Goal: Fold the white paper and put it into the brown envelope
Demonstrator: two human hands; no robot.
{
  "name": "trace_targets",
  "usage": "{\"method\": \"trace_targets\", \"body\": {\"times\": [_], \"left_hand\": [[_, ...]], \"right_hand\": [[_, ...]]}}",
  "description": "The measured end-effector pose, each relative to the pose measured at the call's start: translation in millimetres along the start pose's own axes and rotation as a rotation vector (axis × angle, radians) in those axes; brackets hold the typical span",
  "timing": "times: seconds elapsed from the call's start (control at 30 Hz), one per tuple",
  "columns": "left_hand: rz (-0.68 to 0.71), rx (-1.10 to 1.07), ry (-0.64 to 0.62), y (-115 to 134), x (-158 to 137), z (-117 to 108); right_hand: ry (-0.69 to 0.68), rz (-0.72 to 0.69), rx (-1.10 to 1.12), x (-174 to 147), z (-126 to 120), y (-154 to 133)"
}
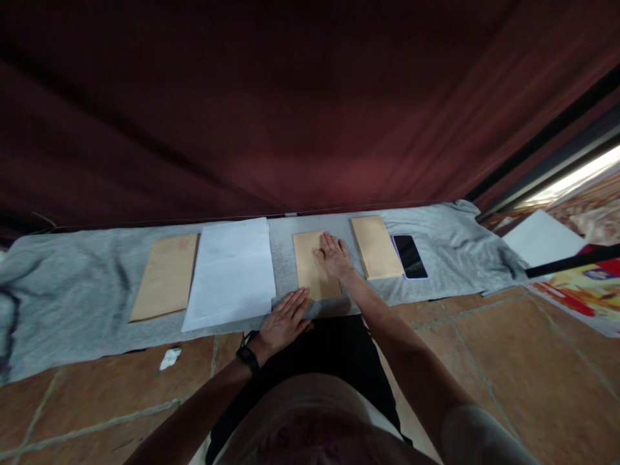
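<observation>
A brown paper envelope lies flat in front of me on a grey cloth. My right hand rests flat on its upper right part, fingers stretched out, hiding some of it. At the envelope's lower left corner lies my left hand, palm down with its fingers extended. Left of the envelope sits a stack of white paper. A stack of brown envelopes is to the right, and another brown envelope or pile lies beyond the white paper on the left.
Touching or close beside the right envelope stack is a phone with a dark screen. A dark red curtain hangs behind the cloth. On the tiled floor lies a crumpled white scrap. A white sheet and a colourful printed box are far right.
</observation>
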State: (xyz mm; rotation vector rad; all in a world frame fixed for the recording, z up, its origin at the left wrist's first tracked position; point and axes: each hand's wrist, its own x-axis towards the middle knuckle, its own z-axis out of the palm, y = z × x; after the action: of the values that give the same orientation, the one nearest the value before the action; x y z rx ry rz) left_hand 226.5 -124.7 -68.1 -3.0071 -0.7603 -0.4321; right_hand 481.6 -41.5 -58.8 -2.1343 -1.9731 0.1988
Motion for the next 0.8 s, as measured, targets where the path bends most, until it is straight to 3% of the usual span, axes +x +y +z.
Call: {"method": "trace_targets", "body": {"times": [0.2, 0.6, 0.8], "left_hand": [[0.023, 0.017, 0.0, 0.1, 1.2, -1.6], [0.018, -0.024, 0.036, -0.7, 0.4, 0.8], [-0.087, -0.063, 0.005, 4.4, 5.8, -1.5]], "right_hand": [[0.066, -0.019, -0.011, -11.3, 8.4, -0.6], [0.175, -0.14, 0.02, -107.2, 9.8, 5.7], [0.147, -0.177, 0.053, -144.4, 3.4, 4.6]]}}
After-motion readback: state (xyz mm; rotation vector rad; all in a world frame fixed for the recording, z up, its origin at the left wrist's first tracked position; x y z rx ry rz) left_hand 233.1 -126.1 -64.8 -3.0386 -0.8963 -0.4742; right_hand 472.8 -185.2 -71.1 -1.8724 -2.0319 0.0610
